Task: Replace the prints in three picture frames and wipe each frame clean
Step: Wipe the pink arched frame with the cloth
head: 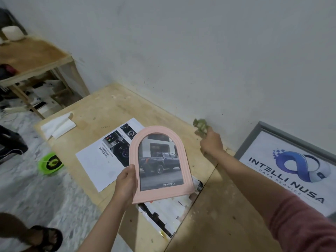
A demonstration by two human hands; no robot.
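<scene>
My left hand grips the lower left edge of a pink arched picture frame, held above the plywood table. A print of a dark pickup truck fills the frame. My right hand reaches toward the wall and pinches a blurred green cloth at the table's back edge. A white brochure page with car pictures lies flat under the frame. Cut paper scraps lie below the frame near the table's seam.
A large grey-framed logo poster leans against the wall at right. Folded white paper rests at the table's left corner. A green bowl sits on the floor. A wooden shelf table stands far left. A sandalled foot is at bottom left.
</scene>
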